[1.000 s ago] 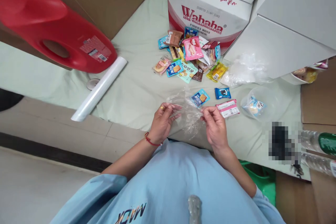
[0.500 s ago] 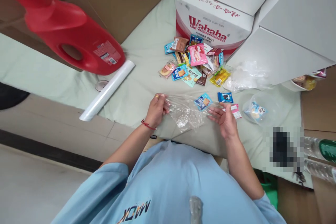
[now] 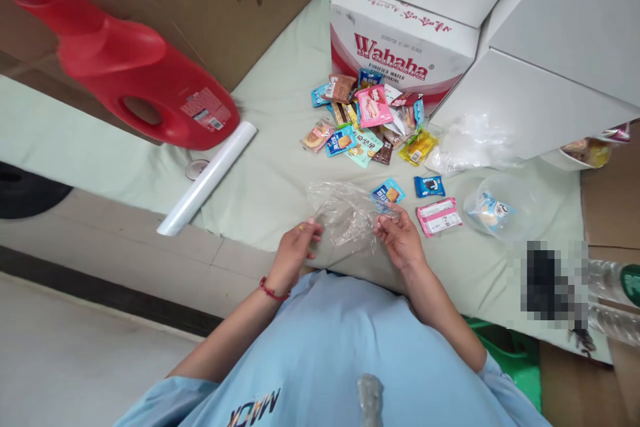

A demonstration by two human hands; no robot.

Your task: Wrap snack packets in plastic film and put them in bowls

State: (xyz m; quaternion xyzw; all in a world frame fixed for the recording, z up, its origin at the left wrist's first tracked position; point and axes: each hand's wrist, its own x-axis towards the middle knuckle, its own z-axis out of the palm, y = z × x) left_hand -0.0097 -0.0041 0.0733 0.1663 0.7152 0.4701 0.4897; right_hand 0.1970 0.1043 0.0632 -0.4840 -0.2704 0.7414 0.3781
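A thin clear plastic bag (image 3: 347,217) is stretched between my two hands over the cloth's near edge. My left hand (image 3: 296,247) pinches its left side, thumb and fingers closed together. At the bag's right side, the fingertips of my right hand (image 3: 401,240) grip the film. A blue snack packet (image 3: 387,192) lies just past my right fingers, partly behind the film. To its right are a dark blue packet (image 3: 429,186) and a pink-and-white packet (image 3: 439,217). A clear round bowl (image 3: 525,210) holds a light blue packet (image 3: 493,210).
Many wrapped snacks (image 3: 375,107) are heaped against a Wahaha carton (image 3: 405,47). Crumpled clear bags (image 3: 470,143) lie right of them. A white roll (image 3: 207,177) and a large red jug (image 3: 150,80) are on the left. Plastic bottles (image 3: 613,280) are at far right.
My right hand has moved left and nearer my body, uncovering the pink-and-white packet. My left hand has come slightly down, and the bag is now more bunched.
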